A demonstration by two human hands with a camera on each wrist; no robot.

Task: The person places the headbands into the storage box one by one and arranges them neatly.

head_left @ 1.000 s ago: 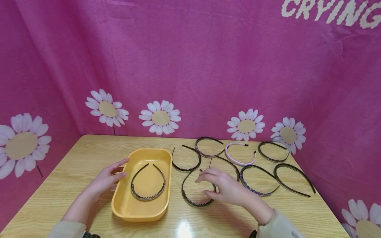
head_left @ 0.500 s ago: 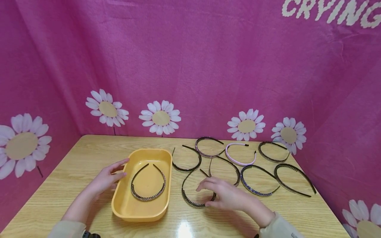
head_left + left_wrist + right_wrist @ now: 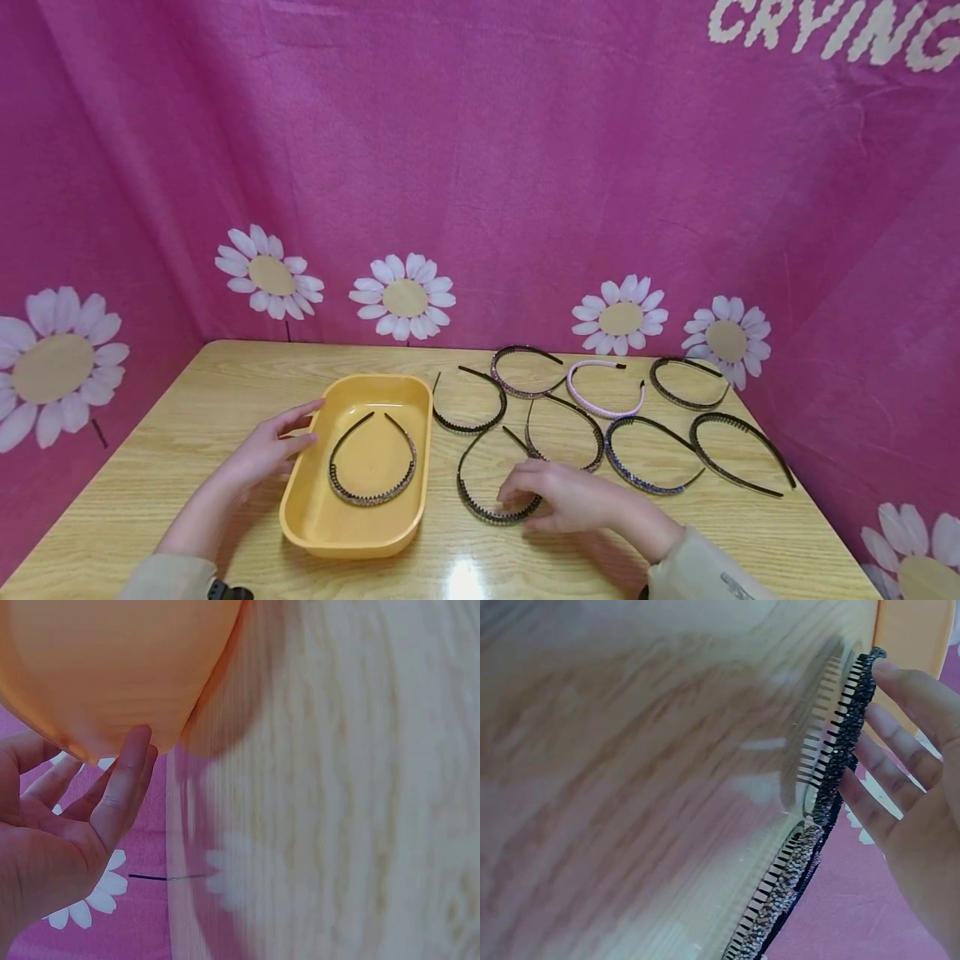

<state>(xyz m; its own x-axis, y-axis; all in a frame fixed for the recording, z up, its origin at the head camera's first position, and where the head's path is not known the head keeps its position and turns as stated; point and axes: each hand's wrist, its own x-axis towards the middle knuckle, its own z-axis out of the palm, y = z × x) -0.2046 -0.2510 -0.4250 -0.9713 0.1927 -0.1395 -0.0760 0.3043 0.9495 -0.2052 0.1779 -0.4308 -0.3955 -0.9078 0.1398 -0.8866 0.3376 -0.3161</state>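
In the head view, my left hand (image 3: 266, 454) rests its fingers against the left side of a yellow plastic tray (image 3: 300, 533). The left wrist view shows those fingers fairly straight at the tray's wall (image 3: 112, 667). Inside the tray lies a toothed headband (image 3: 371, 501) with a glittery band. Over the right side of a black toothed headband (image 3: 480, 510) is my right hand (image 3: 566, 497), fingertips inside the loop, thumb outside it. From the right wrist, its loosely bent fingers appear against the headband's beaded edge (image 3: 844, 739); no firm grip is visible.
Several more headbands lie to the right on the wooden table (image 3: 247, 375): a lilac one (image 3: 600, 411), a blue glittery one (image 3: 645, 483) and dark toothed ones (image 3: 738, 475). Some touch or nearly touch. A pink cloth (image 3: 480, 167) with daisies hangs behind and at both sides.
My right hand has lowered toward the near right part of the black headband, its fingertips dipping into the loop. The left hand and tray hold nearly the same position.
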